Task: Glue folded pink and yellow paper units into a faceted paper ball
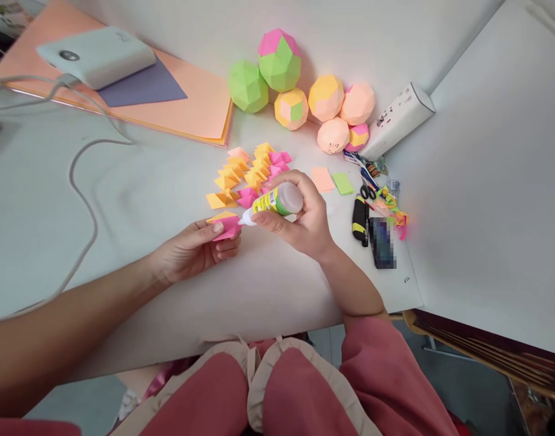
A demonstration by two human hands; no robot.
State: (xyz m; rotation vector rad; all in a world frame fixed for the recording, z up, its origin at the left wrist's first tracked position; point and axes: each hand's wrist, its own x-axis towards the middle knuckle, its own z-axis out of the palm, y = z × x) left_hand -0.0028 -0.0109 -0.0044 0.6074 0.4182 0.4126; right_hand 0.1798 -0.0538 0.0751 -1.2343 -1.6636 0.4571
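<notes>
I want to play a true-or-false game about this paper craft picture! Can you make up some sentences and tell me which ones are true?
1. The right hand holds a glue bottle. True.
2. The glue bottle's tip points at the folded pink and yellow paper piece in the left hand. True.
3. The paper balls are stacked on the orange paper sheets. False: they sit on the white table, to the right of the sheets.
4. The left hand holds scissors. False: it holds the folded paper piece.
5. A pile of folded paper pieces lies beyond the hands. True.
</notes>
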